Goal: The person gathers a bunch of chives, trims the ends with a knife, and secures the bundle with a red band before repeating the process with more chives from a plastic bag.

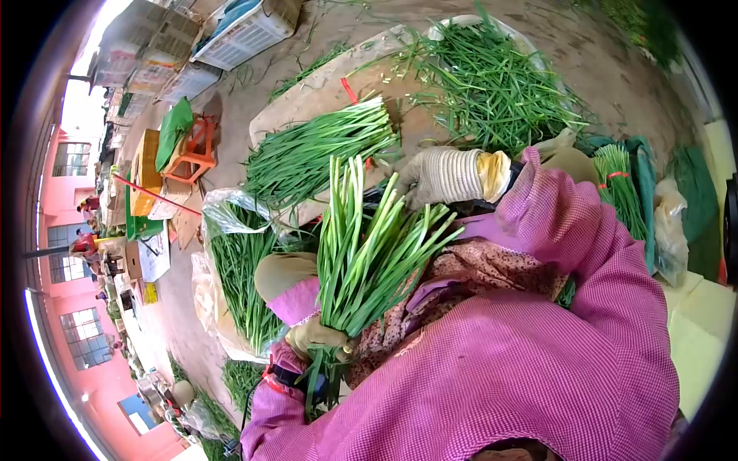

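A loose bundle of green garlic chives (369, 253), pale stem ends fanned outward, is gripped low down by my gloved left hand (317, 338). Leaf tips droop below that fist. My right hand (419, 180), in a knit glove, is beside the bundle's pale ends, its fingers curled downward; what they hold is hidden. Just past it, a second bunch of chives (323, 150) lies on a board (307, 100), with a bit of red band close to my right fingers. Another red band (350, 91) lies on the board.
A heap of loose chives (500, 88) covers the board's far end. Plastic-lined chives (246, 276) stand on the left. A tied bunch (617, 188) rests at right. An orange stool (192, 150) and white crates (250, 34) stand farther off. Distant people (86, 246) work along the left.
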`<action>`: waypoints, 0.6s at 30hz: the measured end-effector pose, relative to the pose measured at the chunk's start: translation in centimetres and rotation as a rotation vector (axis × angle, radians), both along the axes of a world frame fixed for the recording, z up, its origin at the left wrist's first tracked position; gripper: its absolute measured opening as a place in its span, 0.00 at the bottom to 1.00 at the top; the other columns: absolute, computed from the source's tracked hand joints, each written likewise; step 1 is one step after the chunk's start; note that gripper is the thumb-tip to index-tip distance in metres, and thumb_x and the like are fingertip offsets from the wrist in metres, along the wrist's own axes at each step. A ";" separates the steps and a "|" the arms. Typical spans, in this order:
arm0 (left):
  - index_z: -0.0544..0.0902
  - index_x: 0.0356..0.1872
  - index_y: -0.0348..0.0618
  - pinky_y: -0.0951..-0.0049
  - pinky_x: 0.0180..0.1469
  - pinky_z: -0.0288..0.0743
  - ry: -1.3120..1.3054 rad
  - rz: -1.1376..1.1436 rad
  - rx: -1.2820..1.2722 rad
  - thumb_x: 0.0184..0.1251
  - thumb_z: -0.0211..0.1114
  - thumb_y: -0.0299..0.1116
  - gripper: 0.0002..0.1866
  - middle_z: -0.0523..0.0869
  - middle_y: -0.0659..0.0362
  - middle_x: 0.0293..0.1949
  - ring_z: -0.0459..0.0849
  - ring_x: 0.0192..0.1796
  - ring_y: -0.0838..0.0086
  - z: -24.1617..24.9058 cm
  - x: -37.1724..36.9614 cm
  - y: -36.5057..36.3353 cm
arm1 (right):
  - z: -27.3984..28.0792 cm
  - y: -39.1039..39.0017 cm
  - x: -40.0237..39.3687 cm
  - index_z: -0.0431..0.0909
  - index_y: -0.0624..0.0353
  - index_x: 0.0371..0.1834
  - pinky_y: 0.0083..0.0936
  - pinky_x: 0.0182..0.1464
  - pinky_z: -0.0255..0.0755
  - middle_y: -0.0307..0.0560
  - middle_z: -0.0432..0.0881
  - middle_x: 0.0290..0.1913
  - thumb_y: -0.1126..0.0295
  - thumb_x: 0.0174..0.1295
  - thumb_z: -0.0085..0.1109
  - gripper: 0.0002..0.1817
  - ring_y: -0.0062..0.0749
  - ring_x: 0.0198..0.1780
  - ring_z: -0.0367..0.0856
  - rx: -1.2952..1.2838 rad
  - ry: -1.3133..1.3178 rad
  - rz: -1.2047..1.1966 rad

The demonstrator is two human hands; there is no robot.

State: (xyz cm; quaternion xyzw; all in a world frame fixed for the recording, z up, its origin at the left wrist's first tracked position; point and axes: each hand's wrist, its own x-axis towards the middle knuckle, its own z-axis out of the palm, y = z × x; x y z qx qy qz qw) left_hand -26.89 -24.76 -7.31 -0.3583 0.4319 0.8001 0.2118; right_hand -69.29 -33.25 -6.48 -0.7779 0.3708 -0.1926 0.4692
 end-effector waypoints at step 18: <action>0.73 0.54 0.36 0.67 0.49 0.77 -0.032 -0.051 0.077 0.72 0.54 0.31 0.14 0.75 0.56 0.48 0.78 0.47 0.71 -2.6 1.5 0.6 | 0.6 1.1 -0.8 0.86 0.57 0.46 0.20 0.42 0.74 0.33 0.84 0.34 0.65 0.63 0.65 0.11 0.17 0.37 0.79 0.511 -0.268 -0.078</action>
